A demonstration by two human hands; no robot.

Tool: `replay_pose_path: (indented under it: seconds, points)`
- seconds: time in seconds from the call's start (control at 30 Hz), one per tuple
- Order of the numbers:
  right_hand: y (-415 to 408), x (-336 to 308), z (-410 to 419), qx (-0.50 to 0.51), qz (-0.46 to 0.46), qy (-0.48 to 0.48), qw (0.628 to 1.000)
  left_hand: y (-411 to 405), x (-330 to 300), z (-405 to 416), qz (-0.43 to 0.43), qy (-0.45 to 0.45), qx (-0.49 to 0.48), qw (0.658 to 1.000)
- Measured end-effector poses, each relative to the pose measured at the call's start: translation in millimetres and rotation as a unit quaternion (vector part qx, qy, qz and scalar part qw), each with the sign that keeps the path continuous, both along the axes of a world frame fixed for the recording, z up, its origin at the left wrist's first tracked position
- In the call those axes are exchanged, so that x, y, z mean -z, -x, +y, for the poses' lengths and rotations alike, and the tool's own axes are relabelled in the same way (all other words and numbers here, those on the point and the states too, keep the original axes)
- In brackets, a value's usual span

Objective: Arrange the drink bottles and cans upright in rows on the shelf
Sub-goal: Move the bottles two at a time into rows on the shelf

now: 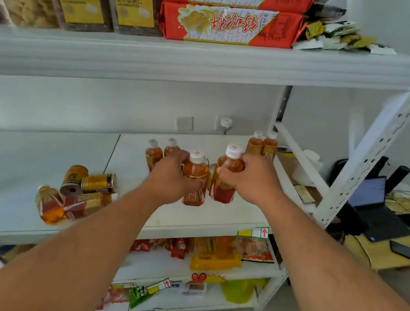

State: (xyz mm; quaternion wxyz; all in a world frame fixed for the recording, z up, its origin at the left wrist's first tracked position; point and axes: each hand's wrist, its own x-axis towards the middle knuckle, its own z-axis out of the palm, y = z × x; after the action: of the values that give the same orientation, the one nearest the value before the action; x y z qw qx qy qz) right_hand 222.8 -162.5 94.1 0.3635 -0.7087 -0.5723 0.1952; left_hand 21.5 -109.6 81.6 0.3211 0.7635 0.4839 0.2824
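On the white middle shelf (22, 152), my left hand (171, 177) grips an upright tea bottle (196, 178) with a white cap. Beside it, my right hand (251, 179) grips a second upright tea bottle (226, 175). Two more bottles (161, 152) stand just behind my left hand, partly hidden. Another pair of bottles (262, 144) stands at the back right. To the left, two gold cans (91, 181) lie on their sides, and two bottles (62, 206) lie flat near the front edge.
The shelf above (187, 57) carries jars and red biscuit packs. Lower shelves (207, 267) hold snack packets. A perforated white upright (379, 146) frames the right side; past it stands a desk with a laptop (376, 208).
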Motion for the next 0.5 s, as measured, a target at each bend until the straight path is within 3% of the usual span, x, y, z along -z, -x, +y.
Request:
replay_pose_path:
  seconds: [0.5]
  points:
    - [22, 2, -122, 0.059, -0.009, 0.03, 0.998, 14, 5, -108, -0.032, 0.006, 0.051, 0.998]
